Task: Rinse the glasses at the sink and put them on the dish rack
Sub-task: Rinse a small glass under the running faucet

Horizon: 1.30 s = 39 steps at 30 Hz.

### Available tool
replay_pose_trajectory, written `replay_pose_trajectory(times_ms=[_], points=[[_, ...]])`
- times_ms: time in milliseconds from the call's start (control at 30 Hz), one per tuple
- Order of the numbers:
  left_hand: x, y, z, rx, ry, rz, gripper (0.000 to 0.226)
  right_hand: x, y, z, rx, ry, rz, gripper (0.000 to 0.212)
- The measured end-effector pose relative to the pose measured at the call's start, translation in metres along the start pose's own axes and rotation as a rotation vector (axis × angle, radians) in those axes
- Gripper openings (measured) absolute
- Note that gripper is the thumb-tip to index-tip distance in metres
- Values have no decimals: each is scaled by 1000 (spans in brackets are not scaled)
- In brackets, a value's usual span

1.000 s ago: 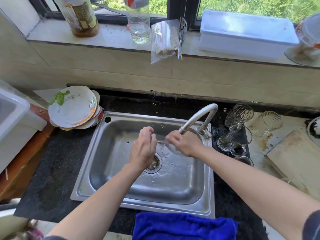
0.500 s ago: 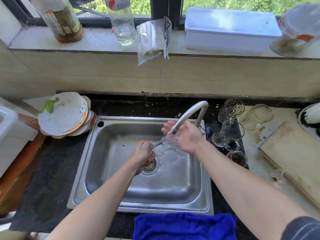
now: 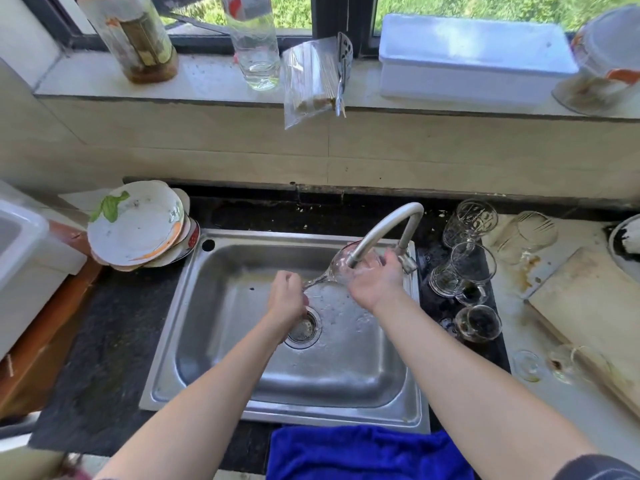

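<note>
A clear stemmed wine glass (image 3: pixel 341 263) lies tilted over the steel sink (image 3: pixel 239 386), its bowl under the spout of the curved tap (image 3: pixel 388 228). My left hand (image 3: pixel 287 299) pinches the stem near the foot. My right hand (image 3: pixel 375 280) cups the bowl from the right, fingers curled around it. Several more glasses (image 3: pixel 464 268) stand on the dark counter right of the sink. One stemmed glass (image 3: pixel 561 367) lies on its side near the front right. No dish rack is plainly visible.
Stacked dirty plates (image 3: pixel 138 225) sit left of the sink. A blue towel (image 3: pixel 367 452) hangs at the front edge. A wooden cutting board (image 3: pixel 595 306) lies at the right. A white bin (image 3: pixel 24 258) stands far left. Bottles (image 3: pixel 254 39) and a white box (image 3: pixel 474 57) line the windowsill.
The glass bowl has risen up and right to the tap spout. My right hand went with it; my left hand stayed at the stem over the drain.
</note>
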<state>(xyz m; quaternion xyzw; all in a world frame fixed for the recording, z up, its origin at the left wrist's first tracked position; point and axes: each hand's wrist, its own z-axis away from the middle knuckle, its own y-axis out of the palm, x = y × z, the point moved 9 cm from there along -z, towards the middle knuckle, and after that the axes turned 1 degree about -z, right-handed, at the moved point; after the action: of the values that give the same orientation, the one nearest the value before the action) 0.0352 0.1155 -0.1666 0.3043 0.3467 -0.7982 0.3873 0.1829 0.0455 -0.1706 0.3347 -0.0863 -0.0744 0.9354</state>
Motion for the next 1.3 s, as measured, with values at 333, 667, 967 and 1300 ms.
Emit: replay_pose_trajectory(times_ms=[333, 667, 967, 1300], points=[[-40, 2, 36, -239, 438, -258, 13, -16, -7, 8, -155, -48, -69, 74], [-36, -8, 49, -316, 476, -395, 21, -9, -16, 3, -429, -253, 120, 68], [-20, -11, 29, -184, 206, -392, 20, 19, 39, 15, -55, -1162, 1941, 39], [12, -17, -4, -6, 60, -185, 13, 41, 17, -3, -16, -433, 1778, 32]])
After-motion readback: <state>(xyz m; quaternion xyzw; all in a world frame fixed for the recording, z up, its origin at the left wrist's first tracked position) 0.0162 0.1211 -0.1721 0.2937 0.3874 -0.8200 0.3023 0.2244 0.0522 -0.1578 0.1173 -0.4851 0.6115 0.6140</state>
